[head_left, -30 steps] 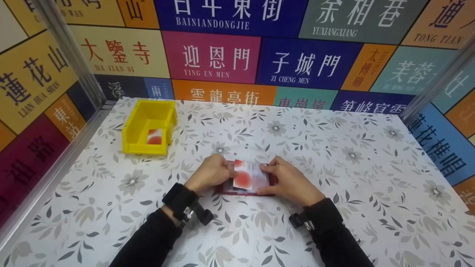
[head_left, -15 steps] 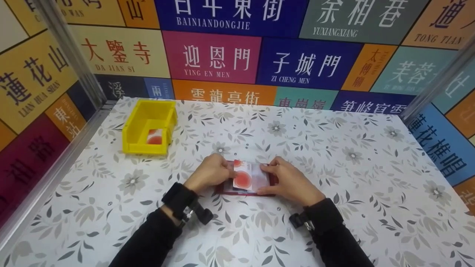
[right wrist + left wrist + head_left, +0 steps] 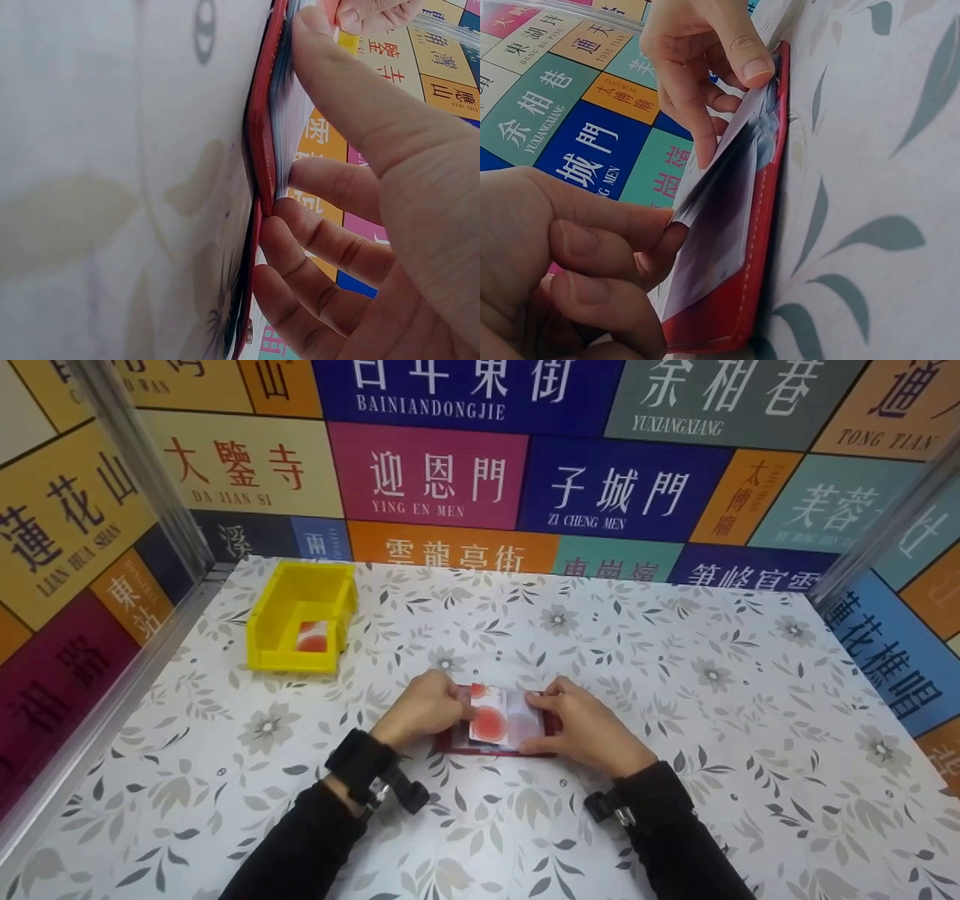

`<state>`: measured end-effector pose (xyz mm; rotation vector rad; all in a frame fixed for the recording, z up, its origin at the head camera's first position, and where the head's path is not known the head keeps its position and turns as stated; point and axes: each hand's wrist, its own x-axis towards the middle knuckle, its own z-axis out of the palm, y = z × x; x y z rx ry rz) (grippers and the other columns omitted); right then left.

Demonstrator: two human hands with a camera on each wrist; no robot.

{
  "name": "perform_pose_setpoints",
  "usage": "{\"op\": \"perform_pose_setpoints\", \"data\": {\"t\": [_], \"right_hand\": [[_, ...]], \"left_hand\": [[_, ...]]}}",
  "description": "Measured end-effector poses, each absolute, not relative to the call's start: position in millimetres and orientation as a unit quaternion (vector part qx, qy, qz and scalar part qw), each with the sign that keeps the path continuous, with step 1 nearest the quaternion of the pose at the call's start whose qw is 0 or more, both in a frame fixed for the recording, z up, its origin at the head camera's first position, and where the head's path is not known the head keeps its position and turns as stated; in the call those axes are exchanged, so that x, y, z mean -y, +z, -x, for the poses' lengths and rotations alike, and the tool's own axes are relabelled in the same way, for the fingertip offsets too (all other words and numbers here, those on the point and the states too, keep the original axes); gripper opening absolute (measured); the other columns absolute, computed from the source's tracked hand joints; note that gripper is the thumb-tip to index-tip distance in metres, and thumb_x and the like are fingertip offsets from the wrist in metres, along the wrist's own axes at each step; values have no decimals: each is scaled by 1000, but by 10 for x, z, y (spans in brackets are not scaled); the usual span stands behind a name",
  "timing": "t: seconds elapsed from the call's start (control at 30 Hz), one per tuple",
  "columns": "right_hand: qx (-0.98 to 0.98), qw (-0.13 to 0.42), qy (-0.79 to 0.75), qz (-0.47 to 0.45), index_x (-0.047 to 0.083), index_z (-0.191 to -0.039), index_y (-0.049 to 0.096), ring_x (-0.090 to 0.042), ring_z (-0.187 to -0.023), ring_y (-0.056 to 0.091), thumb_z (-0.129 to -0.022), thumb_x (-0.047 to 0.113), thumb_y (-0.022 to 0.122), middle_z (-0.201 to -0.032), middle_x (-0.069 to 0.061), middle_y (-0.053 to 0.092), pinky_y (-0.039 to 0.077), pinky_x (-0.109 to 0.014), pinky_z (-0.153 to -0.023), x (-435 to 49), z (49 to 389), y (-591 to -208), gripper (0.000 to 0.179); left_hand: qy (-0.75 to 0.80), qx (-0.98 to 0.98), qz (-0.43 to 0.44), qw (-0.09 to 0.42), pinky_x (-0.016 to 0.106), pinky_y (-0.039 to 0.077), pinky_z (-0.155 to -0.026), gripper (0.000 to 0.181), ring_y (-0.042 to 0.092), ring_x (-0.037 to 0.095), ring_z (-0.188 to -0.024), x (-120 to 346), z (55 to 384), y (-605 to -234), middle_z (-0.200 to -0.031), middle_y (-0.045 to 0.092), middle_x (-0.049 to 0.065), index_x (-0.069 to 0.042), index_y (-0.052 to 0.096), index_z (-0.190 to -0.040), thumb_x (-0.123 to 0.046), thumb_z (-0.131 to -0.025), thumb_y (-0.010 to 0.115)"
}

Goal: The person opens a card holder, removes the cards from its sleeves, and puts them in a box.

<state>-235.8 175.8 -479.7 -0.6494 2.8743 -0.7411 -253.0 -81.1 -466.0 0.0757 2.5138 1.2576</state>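
A red card holder [image 3: 731,319] with stitched edges lies spread on the table, its clear plastic sleeves [image 3: 526,721] facing up. Thumb and index finger of my left hand [image 3: 426,706] pinch the left edge of a white card [image 3: 489,725] printed with red circles. That card overlaps the sleeves and tilts up from them in the left wrist view. From the right side, my right hand [image 3: 589,729] grips the stack of sleeves, its thumb on the near edge and fingers at the far edge. The right wrist view shows this thumb [image 3: 330,67] against the sleeves.
At the back left stands a yellow bin [image 3: 291,661] with its low front toward me. Another red-and-white card [image 3: 312,636] is inside it. The table [image 3: 675,637] has a leaf-print cover, and sign-patterned panels [image 3: 431,472] enclose it at the back and sides.
The pinched card has shifted slightly left over the sleeves, along with my left hand. My right hand stays where it was on the card holder.
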Motion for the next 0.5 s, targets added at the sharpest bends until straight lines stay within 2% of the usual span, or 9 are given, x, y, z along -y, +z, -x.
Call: {"op": "perform_pose_setpoints", "data": {"t": [0.27,0.5], "right_hand": [[-945,60,-246,207,7,-148,62,-16,-92,47,-80,42,95,-108,-3,53,41,-31,-82,-1756,2361,-4797,83],[-946,60,-244,207,7,-148,62,-16,-92,47,-80,42,95,-108,-3,53,41,-31,-81,-1751,2361,-4788,83]], "left_hand": [[438,-883,-32,166,24,41,-53,36,52,13,-58,822,2520,-4641,-63,58,-3,-16,59,-62,-16,-90,80],[438,-883,-27,166,24,41,-53,41,52,13,-57,820,2513,-4633,-62,55,-4,-18,55,-59,-16,-90,80]]}}
